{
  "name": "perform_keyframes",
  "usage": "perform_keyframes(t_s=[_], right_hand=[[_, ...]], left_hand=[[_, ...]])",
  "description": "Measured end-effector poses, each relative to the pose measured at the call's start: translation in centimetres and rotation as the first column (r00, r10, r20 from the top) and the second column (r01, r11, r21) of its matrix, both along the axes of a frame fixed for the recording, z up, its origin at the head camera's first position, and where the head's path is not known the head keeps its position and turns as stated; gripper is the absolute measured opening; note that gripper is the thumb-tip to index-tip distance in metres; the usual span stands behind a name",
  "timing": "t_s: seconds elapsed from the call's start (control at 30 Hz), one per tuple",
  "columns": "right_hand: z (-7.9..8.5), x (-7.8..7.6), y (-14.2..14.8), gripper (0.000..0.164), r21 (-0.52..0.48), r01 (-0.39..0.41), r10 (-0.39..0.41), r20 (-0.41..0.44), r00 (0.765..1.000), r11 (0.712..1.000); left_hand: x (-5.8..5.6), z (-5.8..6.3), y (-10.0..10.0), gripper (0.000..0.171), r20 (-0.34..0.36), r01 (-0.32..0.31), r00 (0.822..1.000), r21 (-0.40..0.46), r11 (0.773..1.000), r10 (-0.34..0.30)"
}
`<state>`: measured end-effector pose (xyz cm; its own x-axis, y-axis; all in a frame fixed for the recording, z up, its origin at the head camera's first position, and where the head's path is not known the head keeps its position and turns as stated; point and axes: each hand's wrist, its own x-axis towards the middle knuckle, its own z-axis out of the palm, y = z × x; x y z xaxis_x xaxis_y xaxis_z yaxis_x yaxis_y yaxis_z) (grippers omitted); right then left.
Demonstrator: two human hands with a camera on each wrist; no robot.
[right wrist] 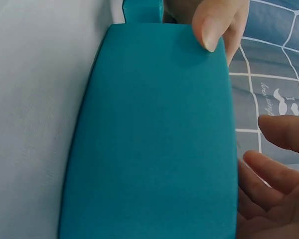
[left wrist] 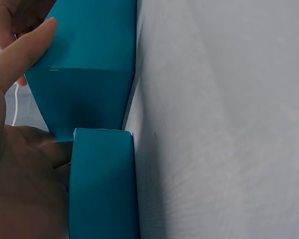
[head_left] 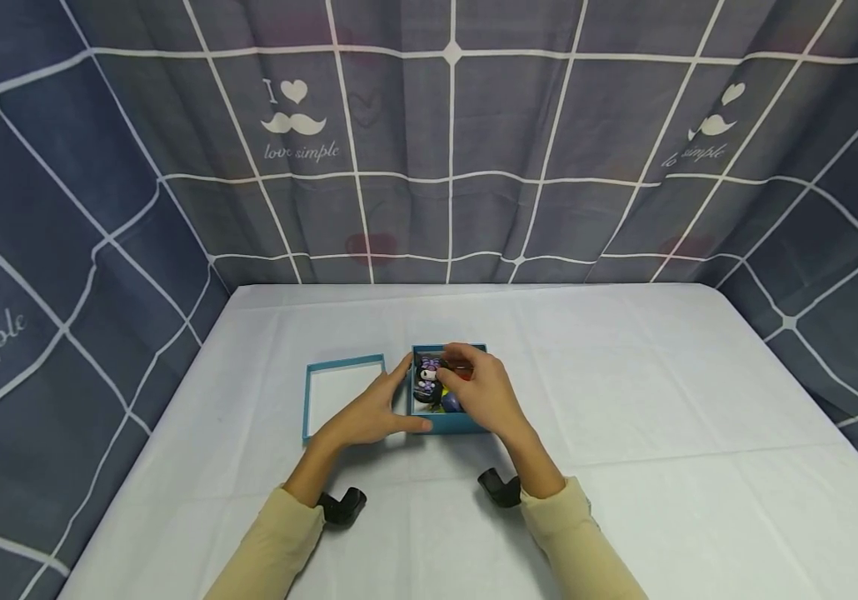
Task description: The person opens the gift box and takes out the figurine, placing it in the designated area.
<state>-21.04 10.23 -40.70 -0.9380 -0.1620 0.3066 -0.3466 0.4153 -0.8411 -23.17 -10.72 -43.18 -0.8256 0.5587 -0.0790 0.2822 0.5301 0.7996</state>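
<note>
An open teal box (head_left: 451, 423) stands on the table. My left hand (head_left: 371, 412) grips its left end, thumb against the front wall (left wrist: 97, 37) and fingers at the far left corner. Inside lie a black-and-white cartoon figure (head_left: 427, 377) with purple details, a dark blue rounded item (head_left: 451, 403), and some yellow and red pieces. My right hand (head_left: 491, 392) reaches over the box's right side, fingers down inside. In the right wrist view, its thumb (right wrist: 284, 132) and forefinger are apart with nothing seen between them; the other fingertips are hidden behind the box wall.
The teal lid (head_left: 306, 404), white inside, lies upturned left of the box, beside my left hand. White cloth (head_left: 669, 400) covers the table. A dark grid-patterned curtain (head_left: 504, 125) hangs behind and at both sides. Black wrist devices (head_left: 342, 508) sit below both hands.
</note>
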Motion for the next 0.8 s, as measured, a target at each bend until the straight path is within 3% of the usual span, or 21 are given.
perform_keyframes(t_s=[0.23, 0.47, 0.63, 0.8], right_hand=[[0.1, -1.3, -0.1, 0.036, 0.115, -0.021, 0.022, -0.009, 1.000, 0.993], [0.3, -2.2, -0.4, 0.041, 0.275, -0.071, 0.059, 0.050, 0.997, 0.959], [-0.1, -2.6, -0.7, 0.044, 0.310, -0.092, 0.063, 0.105, 0.993, 0.946], [-0.3, -3.0, -0.9, 0.045, 0.325, -0.075, 0.042, 0.107, 0.993, 0.943]], left_hand=[[0.0, 0.0, -0.1, 0.109, -0.005, -0.019, 1.000, -0.029, 0.999, 0.019], [0.1, 0.0, -0.2, 0.106, -0.008, -0.016, 1.000, -0.015, 1.000, 0.016], [0.0, -0.2, -0.2, 0.107, -0.009, -0.014, 1.000, -0.014, 1.000, 0.014], [0.0, -0.1, -0.2, 0.109, -0.010, -0.003, 1.000, -0.006, 1.000, 0.003]])
